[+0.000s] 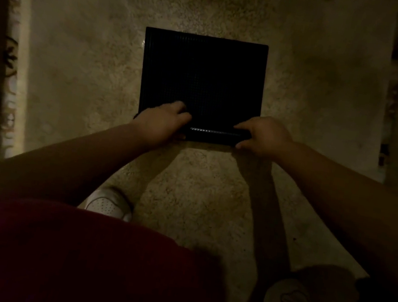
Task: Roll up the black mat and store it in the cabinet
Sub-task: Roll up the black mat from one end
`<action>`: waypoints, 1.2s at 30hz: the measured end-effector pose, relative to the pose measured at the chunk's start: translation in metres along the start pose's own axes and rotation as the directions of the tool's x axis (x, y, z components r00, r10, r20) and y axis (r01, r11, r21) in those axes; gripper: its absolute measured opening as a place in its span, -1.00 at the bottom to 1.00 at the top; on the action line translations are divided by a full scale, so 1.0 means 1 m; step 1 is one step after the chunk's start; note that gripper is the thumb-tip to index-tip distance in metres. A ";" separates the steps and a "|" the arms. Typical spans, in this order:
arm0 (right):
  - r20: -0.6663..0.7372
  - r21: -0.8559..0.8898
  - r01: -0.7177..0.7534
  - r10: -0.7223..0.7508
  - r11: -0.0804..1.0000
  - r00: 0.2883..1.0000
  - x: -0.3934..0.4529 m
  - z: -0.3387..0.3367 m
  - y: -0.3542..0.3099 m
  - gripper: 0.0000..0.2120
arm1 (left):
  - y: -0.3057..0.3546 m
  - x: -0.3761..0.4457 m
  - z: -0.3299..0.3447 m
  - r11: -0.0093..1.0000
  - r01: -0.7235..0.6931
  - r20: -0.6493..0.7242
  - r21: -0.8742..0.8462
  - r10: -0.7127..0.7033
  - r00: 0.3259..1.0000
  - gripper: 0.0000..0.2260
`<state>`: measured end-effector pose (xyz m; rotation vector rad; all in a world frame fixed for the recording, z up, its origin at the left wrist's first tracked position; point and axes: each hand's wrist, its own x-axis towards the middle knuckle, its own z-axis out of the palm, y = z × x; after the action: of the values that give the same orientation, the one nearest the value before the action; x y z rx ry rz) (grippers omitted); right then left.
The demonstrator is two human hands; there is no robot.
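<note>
The black mat [202, 79] lies flat on a speckled stone floor in dim light, straight ahead of me. Its near edge is curled up into a short roll [210, 135] that catches a thin line of light. My left hand [162, 122] grips the left end of that roll, fingers over the top. At the right end, my right hand [263, 137] holds the roll the same way. No cabinet shows in this view.
The speckled floor [210, 204] surrounds the mat. A patterned rug edge [11, 71] runs down the left side, and a dark vertical edge [391, 102] stands at the right. My white shoes [110, 203] sit near the bottom, below my arms.
</note>
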<state>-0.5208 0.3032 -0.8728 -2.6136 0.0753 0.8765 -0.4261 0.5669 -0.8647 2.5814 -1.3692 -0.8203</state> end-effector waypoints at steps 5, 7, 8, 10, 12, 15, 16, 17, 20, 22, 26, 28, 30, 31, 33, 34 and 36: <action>0.025 0.014 -0.095 0.095 0.995 0.995 0.015 -0.013 0.004 -0.44 | 0.014 -0.006 0.002 0.975 0.012 -0.017 0.220 -0.008 1.000 -0.62; 0.066 0.034 -0.111 0.108 0.993 0.992 0.019 -0.015 0.005 -0.47 | 0.016 -0.002 0.001 0.965 0.029 -0.021 0.261 -0.024 0.999 -0.68; 0.093 0.047 -0.120 0.115 0.992 0.989 0.020 -0.016 0.006 -0.50 | 0.015 0.002 -0.001 0.960 0.025 -0.026 0.277 -0.018 1.000 -0.74; 0.125 0.150 -0.155 0.136 0.977 0.983 0.021 -0.019 0.008 -0.55 | 0.013 0.011 -0.004 0.966 0.019 -0.027 0.259 -0.012 1.000 -0.81; 0.066 0.217 -0.144 0.133 0.966 0.989 0.013 -0.018 0.007 -0.56 | 0.010 0.018 -0.007 0.981 0.039 -0.012 0.188 -0.037 0.999 -0.79; -0.165 -0.015 -0.010 0.007 1.000 0.986 -0.012 0.003 0.006 -0.45 | 0.004 0.025 -0.013 0.989 0.073 0.028 0.127 -0.077 0.997 -0.73; -0.195 -0.091 -0.012 -0.006 0.996 0.981 -0.020 0.012 0.003 -0.35 | 0.002 0.027 -0.015 0.990 0.076 0.046 0.120 -0.082 0.996 -0.72; -0.204 -0.146 -0.031 0.001 0.989 0.979 -0.024 0.019 -0.001 -0.28 | 0.001 0.030 -0.016 0.991 0.079 0.064 0.111 -0.087 0.994 -0.72; -0.225 -0.185 -0.084 0.041 0.979 0.973 -0.013 0.019 -0.006 -0.42 | -0.001 0.034 -0.018 0.992 0.082 0.107 0.098 -0.092 0.990 -0.70; -0.180 -0.175 -0.096 0.064 0.980 0.981 -0.001 0.004 -0.007 -0.54 | -0.002 0.033 -0.016 0.992 0.112 0.130 0.061 -0.119 0.984 -0.69; -0.047 -0.200 -0.058 0.049 0.978 0.998 0.007 -0.011 0.000 -0.50 | 0.003 0.014 -0.001 0.981 0.192 0.146 -0.029 -0.186 0.972 -0.48; 0.000 -0.199 -0.040 0.041 0.979 0.999 0.010 -0.013 0.000 -0.49 | 0.008 0.003 0.011 0.980 0.162 0.103 0.119 -0.175 0.979 -0.28; 0.053 -0.153 -0.045 0.054 0.987 0.997 0.015 -0.018 -0.001 -0.48 | 0.010 -0.003 0.020 0.967 0.141 0.043 0.213 -0.153 0.987 -0.21; 0.101 -0.123 -0.047 0.060 0.991 0.993 0.017 -0.020 -0.002 -0.46 | 0.009 -0.004 0.021 0.965 0.143 0.008 0.220 -0.148 0.989 -0.27; 0.214 -0.081 -0.029 0.045 0.996 0.976 0.020 -0.021 -0.004 -0.41 | 0.008 -0.005 0.021 0.966 0.138 -0.031 0.217 -0.134 0.990 -0.48; 0.243 -0.060 -0.026 0.040 0.998 0.969 0.020 -0.020 -0.004 -0.41 | 0.008 -0.005 0.022 0.968 0.136 -0.027 0.212 -0.133 0.991 -0.57; 0.228 0.027 -0.067 0.059 0.997 0.972 0.017 -0.017 -0.003 -0.41 | 0.009 -0.006 0.024 0.974 0.149 -0.022 0.171 -0.148 0.989 -0.63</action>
<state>-0.4970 0.3006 -0.8701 -2.4729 0.1112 1.1793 -0.4474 0.5697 -0.8797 2.8456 -1.3113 -0.7377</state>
